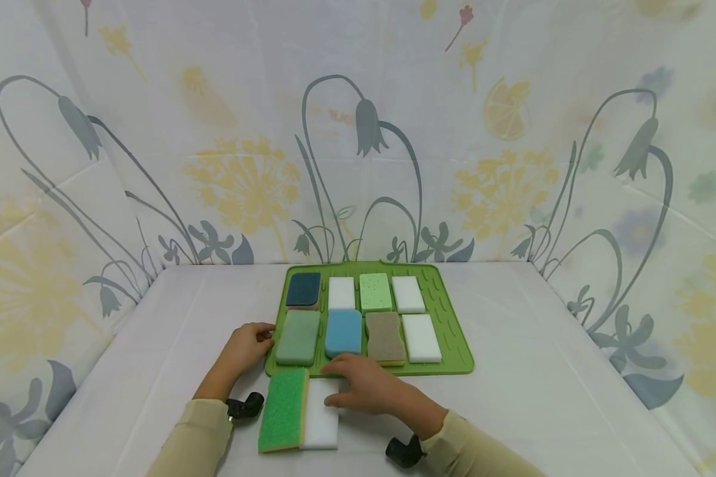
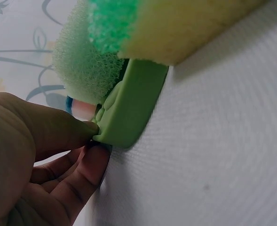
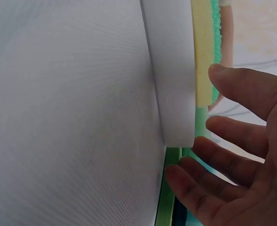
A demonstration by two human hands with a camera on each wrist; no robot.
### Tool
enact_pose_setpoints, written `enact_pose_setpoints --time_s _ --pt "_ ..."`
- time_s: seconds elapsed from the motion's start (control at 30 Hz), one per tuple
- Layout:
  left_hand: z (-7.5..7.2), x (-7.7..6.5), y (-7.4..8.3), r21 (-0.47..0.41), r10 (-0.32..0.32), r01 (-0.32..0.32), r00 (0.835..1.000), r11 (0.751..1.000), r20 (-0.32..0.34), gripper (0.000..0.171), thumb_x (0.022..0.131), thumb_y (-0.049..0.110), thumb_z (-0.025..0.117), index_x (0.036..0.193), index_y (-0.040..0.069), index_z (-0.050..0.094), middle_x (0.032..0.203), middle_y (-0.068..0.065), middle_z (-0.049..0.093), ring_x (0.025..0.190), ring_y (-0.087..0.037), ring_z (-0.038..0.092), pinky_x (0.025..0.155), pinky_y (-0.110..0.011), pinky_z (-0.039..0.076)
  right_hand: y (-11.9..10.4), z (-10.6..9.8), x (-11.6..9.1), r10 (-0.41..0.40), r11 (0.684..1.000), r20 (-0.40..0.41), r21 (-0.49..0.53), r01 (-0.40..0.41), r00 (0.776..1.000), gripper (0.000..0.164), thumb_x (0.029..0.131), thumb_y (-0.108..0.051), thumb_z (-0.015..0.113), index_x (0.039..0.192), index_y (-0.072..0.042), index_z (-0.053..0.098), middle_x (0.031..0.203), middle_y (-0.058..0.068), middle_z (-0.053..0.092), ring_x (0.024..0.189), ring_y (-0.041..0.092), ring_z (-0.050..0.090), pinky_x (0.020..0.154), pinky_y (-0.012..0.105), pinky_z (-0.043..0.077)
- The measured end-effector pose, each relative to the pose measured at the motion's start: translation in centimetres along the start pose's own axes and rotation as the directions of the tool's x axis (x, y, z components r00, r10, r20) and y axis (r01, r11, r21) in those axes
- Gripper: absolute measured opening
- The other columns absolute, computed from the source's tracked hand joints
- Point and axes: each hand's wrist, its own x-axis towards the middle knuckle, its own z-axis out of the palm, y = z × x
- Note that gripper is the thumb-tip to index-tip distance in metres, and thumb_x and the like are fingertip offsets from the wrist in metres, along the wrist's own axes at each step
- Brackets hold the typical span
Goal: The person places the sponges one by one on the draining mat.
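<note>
My left hand (image 1: 247, 346) pinches the left rim of a green ridged mat (image 1: 455, 338); in the left wrist view the thumb lies on top of the rim and fingers are below it. A green-and-yellow scrub sponge (image 1: 282, 412) lies in front of the mat, partly over a white sponge block (image 1: 322, 424). Over that white block's far right part hovers my right hand (image 1: 372, 386), its fingers spread and loosely bent. In the right wrist view, the thumb is near the scrub sponge (image 3: 204, 52); whether it touches cannot be told.
Two rows of sponges sit on the mat: dark blue (image 1: 303, 289), light green (image 1: 375, 292), grey-green (image 1: 298, 338), blue (image 1: 343, 331), grey-brown (image 1: 384, 334) and several white blocks (image 1: 421, 338). A white cloth (image 1: 525, 371) covers the table; a flower-printed curtain (image 1: 394, 59) stands behind.
</note>
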Motion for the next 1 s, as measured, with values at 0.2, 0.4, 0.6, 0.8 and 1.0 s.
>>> enact_pose_setpoints --time_s 0.2,0.4,0.6,0.8,1.0 --pt "0.0 -0.1 0.0 0.0 -0.003 0.003 1.0 1.0 -0.001 0.037 0.092 0.01 0.059 0.127 -0.003 0.061 0.107 -0.014 0.068 0.098 -0.028 0.064 0.077 -0.041 0.053 0.1 0.5 0.4 0.01 1.0 0.006 0.004 -0.01 1.0 0.048 0.088 -0.044 0.068 0.13 -0.024 0.06 0.128 -0.003 0.059 0.116 0.013 0.057 0.092 0.03 0.049" --pt "-0.1 0.0 0.1 0.001 -0.001 0.001 1.0 1.0 -0.001 0.037 0.092 0.01 0.059 0.127 -0.004 0.061 0.106 -0.014 0.068 0.096 -0.027 0.064 0.076 -0.04 0.053 -0.3 0.7 0.5 0.003 1.0 0.001 -0.029 -0.003 1.0 0.047 0.087 -0.042 0.07 0.129 -0.022 0.063 0.127 -0.003 0.06 0.117 0.014 0.057 0.096 0.031 0.048" --pt "-0.1 -0.1 0.1 0.0 -0.009 0.009 1.0 1.0 0.001 0.037 0.093 0.01 0.059 0.127 -0.004 0.061 0.106 -0.014 0.068 0.096 -0.026 0.064 0.076 -0.04 0.053 -0.6 0.9 0.6 0.005 1.0 0.018 -0.019 -0.004 1.0 0.046 0.087 -0.042 0.07 0.128 -0.022 0.063 0.125 -0.003 0.062 0.113 0.012 0.058 0.091 0.028 0.049" --pt "-0.1 -0.2 0.2 0.001 -0.012 0.012 1.0 1.0 0.003 0.037 0.093 0.011 0.059 0.127 -0.004 0.061 0.106 -0.014 0.068 0.097 -0.027 0.065 0.077 -0.041 0.053 -0.8 0.9 0.8 0.015 1.0 0.047 0.001 -0.016 0.999 0.047 0.088 -0.041 0.069 0.13 -0.021 0.062 0.128 -0.002 0.061 0.116 0.013 0.058 0.092 0.027 0.049" --pt "-0.1 -0.2 0.2 -0.005 -0.005 0.005 1.0 1.0 -0.005 0.037 0.092 0.01 0.06 0.126 -0.004 0.061 0.105 -0.015 0.068 0.096 -0.027 0.065 0.077 -0.042 0.053 -0.5 0.9 1.1 0.02 0.999 0.044 0.026 -0.021 0.999 0.049 0.087 -0.039 0.071 0.13 -0.019 0.062 0.127 -0.003 0.063 0.117 0.012 0.058 0.093 0.026 0.049"
